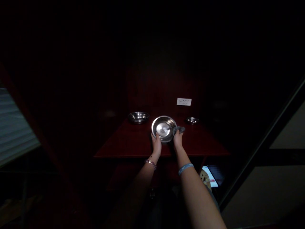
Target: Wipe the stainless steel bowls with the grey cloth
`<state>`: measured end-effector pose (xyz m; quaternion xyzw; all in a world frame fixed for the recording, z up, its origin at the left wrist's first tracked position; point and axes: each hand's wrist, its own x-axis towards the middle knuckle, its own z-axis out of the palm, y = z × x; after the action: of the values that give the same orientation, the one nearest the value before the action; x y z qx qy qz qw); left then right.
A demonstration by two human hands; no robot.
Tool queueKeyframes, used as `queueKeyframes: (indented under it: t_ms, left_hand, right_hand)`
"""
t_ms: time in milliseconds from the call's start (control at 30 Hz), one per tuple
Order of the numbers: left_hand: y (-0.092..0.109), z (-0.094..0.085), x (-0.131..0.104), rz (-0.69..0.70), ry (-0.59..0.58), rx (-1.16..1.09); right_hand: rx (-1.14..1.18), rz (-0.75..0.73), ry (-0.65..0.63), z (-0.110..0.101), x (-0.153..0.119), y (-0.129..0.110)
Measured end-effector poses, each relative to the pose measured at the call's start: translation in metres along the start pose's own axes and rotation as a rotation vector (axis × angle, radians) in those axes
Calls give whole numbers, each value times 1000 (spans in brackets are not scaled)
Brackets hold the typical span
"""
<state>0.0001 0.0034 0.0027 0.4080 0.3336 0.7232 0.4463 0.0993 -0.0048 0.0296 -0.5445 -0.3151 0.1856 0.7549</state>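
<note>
A shiny metal bowl [163, 128] is tilted toward me above the front part of the dark red desk [133, 144]. My left hand [156, 144] grips its lower left rim, thumb over the edge. At the bowl's right rim, my right hand [177, 139] is closed on a crumpled grey cloth [179, 129], which touches the bowl. Farther back on the left sits a stack of metal bowls [138, 117]. A smaller metal bowl [192, 120] stands on the right side of the desk.
A white socket panel [184, 101] is on the back wall. Below the desk at right, a lit phone-like screen [209, 176] shows. Slatted blinds [16, 127] hang at far left. Much of the surroundings is too dark to make out.
</note>
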Motion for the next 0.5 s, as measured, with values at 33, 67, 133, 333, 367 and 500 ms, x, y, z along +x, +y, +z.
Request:
queueKeyframes:
  t_ms: [33, 67, 133, 333, 367, 500]
  left_hand:
    - [2, 1, 0, -3, 16, -5]
    - [4, 2, 0, -6, 29, -15]
    - [6, 3, 1, -4, 38, -35]
    - [8, 0, -1, -4, 25, -22]
    - [8, -2, -2, -1, 37, -7]
    - [9, -4, -2, -14, 78, -1]
  right_hand:
    - [-47, 6, 4, 0, -3, -2]
    - [-100, 0, 2, -1, -7, -5]
    - [-176, -28, -15, -1, -14, -8]
    - [-142, 44, 81, -4, -11, -6]
    - [-109, 37, 124, -7, -7, -5]
    - [-17, 69, 315, -20, 7, -4]
